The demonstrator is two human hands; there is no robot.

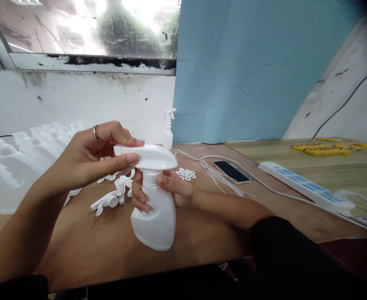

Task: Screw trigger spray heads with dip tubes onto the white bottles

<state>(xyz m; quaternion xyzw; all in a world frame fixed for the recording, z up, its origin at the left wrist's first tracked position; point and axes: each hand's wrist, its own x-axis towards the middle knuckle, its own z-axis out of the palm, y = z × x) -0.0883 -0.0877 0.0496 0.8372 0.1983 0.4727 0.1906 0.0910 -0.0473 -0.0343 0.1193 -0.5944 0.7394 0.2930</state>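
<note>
While L fingers [121,163] pinch spray head [155,157] at 1 end, R fingers [138,192] clasp btl [155,223] at neck [150,187].

Brown tabletop [102,246] bearing trigger heads [120,188], rings [186,174], tubes [216,176], phone [232,171]

The scene is viewed from the wearer's head: the camera is pointed forward and down over the table [108,250], toward the window [133,31] beyond, and the left hand [91,151] and right hand [179,187] are seen from close by.
</note>
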